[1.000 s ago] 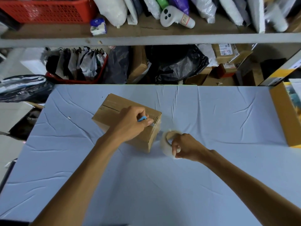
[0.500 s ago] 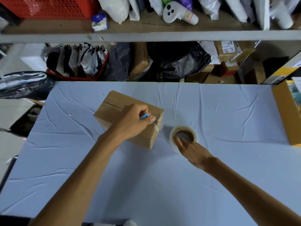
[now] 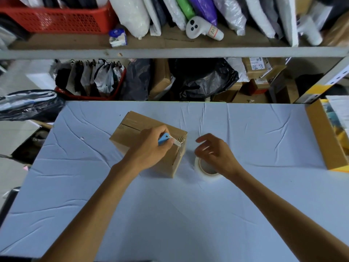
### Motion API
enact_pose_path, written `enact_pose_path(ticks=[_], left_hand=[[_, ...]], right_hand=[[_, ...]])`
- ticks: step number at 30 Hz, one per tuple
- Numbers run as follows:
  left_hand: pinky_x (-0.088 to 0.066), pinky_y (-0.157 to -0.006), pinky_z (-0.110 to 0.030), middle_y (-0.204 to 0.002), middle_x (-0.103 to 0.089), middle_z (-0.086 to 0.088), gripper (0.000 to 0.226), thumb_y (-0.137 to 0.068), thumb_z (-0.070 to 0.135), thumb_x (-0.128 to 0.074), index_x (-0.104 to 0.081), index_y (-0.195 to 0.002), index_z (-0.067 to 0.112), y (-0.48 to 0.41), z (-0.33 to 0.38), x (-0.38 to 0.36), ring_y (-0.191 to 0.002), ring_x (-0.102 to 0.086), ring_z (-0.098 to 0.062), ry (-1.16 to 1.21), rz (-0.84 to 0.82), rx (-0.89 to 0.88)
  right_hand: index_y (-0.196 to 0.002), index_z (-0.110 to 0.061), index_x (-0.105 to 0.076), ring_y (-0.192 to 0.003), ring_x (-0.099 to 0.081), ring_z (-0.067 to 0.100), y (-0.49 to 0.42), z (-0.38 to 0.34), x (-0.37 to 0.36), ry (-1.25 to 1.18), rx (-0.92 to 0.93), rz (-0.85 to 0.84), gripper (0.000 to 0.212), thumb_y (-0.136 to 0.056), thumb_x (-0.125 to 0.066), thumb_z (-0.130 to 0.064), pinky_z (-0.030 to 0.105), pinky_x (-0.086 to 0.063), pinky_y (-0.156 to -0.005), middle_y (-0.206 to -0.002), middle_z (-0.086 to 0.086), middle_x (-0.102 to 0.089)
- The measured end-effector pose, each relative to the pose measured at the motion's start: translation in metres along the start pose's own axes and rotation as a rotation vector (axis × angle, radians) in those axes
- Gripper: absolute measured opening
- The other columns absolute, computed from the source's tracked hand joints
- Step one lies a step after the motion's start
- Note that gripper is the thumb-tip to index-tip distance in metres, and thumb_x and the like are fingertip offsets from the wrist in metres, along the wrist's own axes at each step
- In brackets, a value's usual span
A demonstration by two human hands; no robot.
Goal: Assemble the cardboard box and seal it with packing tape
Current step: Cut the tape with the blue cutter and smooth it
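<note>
left hand (image 3: 149, 148) clamped on blue cutter (image 3: 164, 138), blade at the top right edge of the cardboard box (image 3: 132, 125). right hand (image 3: 217, 154) loose, fingers apart, empty, over tape roll (image 3: 207, 172) lying flat just right of box. box brown, flaps closed, taped seam, mid-table (image 3: 170, 214).

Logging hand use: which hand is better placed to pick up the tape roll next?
Right. The right hand hovers open just above the tape roll; the left hand grips a blue knife on the box.
</note>
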State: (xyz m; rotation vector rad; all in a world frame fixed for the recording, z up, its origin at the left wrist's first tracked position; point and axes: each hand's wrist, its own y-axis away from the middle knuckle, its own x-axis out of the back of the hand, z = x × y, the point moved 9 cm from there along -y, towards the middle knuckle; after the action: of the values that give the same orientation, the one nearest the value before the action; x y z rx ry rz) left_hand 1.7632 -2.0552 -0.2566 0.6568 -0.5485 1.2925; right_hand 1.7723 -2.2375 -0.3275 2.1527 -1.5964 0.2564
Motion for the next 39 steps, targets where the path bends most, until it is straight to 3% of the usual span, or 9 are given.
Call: enact_pose_path(ticks=[4,8,12,19,26,29,35,37,39], left_hand=[[-0.037,-0.059,-0.013,-0.075,-0.055,0.005,0.016,-0.092,0.027,-0.058,-0.054,-0.079,0.018,0.003,0.001,0.004,-0.070,-0.053,-0.012,0.047,0.013,-0.006],[-0.040,-0.062,-0.018,-0.080,-0.058,0.003,0.015,-0.091,0.025,-0.060,-0.061,-0.077,0.020,0.009,-0.008,-0.002,-0.073,-0.054,-0.011,0.024,-0.029,0.031],[-0.043,-0.060,-0.022,-0.071,-0.059,0.004,0.014,-0.090,0.025,-0.063,-0.061,-0.077,0.018,0.020,-0.016,-0.011,-0.064,-0.051,-0.008,0.088,-0.074,0.043],[-0.042,-0.069,-0.018,-0.092,-0.056,0.000,0.014,-0.090,0.024,-0.061,-0.063,-0.081,0.014,0.017,-0.022,0.005,-0.081,-0.056,-0.012,0.085,0.120,-0.021],[-0.044,-0.077,-0.014,-0.120,-0.061,0.007,0.007,-0.093,0.021,-0.058,-0.061,-0.091,0.015,0.014,-0.037,0.006,-0.104,-0.056,-0.008,0.112,0.107,0.027],[-0.042,-0.078,-0.012,-0.125,-0.061,0.006,0.010,-0.092,0.019,-0.058,-0.063,-0.095,0.011,0.013,-0.037,0.006,-0.108,-0.054,-0.006,0.120,0.092,0.040],[-0.035,-0.094,-0.024,-0.134,-0.057,0.006,0.018,-0.090,0.020,-0.061,-0.055,-0.074,0.015,0.015,-0.037,0.001,-0.129,-0.047,-0.012,0.045,0.028,0.050],[-0.031,-0.096,-0.022,-0.136,-0.055,0.004,0.018,-0.089,0.019,-0.063,-0.055,-0.073,0.016,0.021,-0.031,-0.001,-0.132,-0.042,-0.012,-0.014,0.020,0.041],[-0.034,-0.088,-0.015,-0.123,-0.059,0.002,0.014,-0.086,0.021,-0.066,-0.059,-0.076,0.016,0.035,-0.016,0.007,-0.121,-0.049,-0.013,-0.108,0.138,-0.064]], right_hand=[[-0.117,-0.002,-0.055,-0.084,-0.071,0.030,-0.008,0.006,-0.014,-0.435,-0.281,-0.003,0.033,-0.090,-0.063,-0.021,0.039,-0.059,-0.076,-0.106,0.021,-0.068],[-0.120,0.006,-0.051,-0.080,-0.070,0.033,-0.010,0.002,-0.030,-0.609,-0.318,-0.039,0.041,-0.086,-0.069,-0.009,0.036,-0.061,-0.073,-0.099,0.028,-0.067],[-0.120,0.009,-0.050,-0.067,-0.071,0.025,-0.014,0.002,-0.035,-0.671,-0.284,-0.032,0.043,-0.081,-0.070,0.005,0.032,-0.061,-0.071,-0.083,0.020,-0.071],[-0.113,0.006,-0.055,-0.061,-0.070,0.020,-0.017,-0.001,-0.032,-0.631,-0.221,-0.001,0.041,-0.077,-0.073,0.007,0.026,-0.059,-0.063,-0.078,0.018,-0.068],[-0.108,0.006,-0.055,-0.059,-0.069,0.017,-0.014,0.012,-0.038,-0.637,-0.205,0.094,0.036,-0.078,-0.073,0.003,0.023,-0.056,-0.059,-0.071,0.013,-0.067],[-0.097,0.002,-0.057,-0.053,-0.064,0.012,-0.009,0.016,-0.037,-0.529,-0.218,0.203,0.031,-0.076,-0.078,-0.005,0.021,-0.055,-0.054,-0.070,0.013,-0.064],[-0.076,-0.005,-0.066,-0.053,-0.062,0.008,0.012,-0.007,-0.016,-0.250,-0.097,0.420,0.021,-0.074,-0.082,-0.019,0.017,-0.049,-0.051,-0.061,0.003,-0.067],[-0.079,-0.013,-0.069,-0.061,-0.065,0.011,0.016,-0.018,-0.018,-0.144,-0.073,0.417,0.021,-0.079,-0.077,-0.033,0.018,-0.049,-0.054,-0.068,-0.002,-0.069],[-0.082,-0.016,-0.070,-0.066,-0.066,0.013,0.015,-0.022,-0.027,-0.062,-0.085,0.369,0.033,-0.080,-0.070,-0.049,0.024,-0.051,-0.057,-0.072,-0.003,-0.069]])
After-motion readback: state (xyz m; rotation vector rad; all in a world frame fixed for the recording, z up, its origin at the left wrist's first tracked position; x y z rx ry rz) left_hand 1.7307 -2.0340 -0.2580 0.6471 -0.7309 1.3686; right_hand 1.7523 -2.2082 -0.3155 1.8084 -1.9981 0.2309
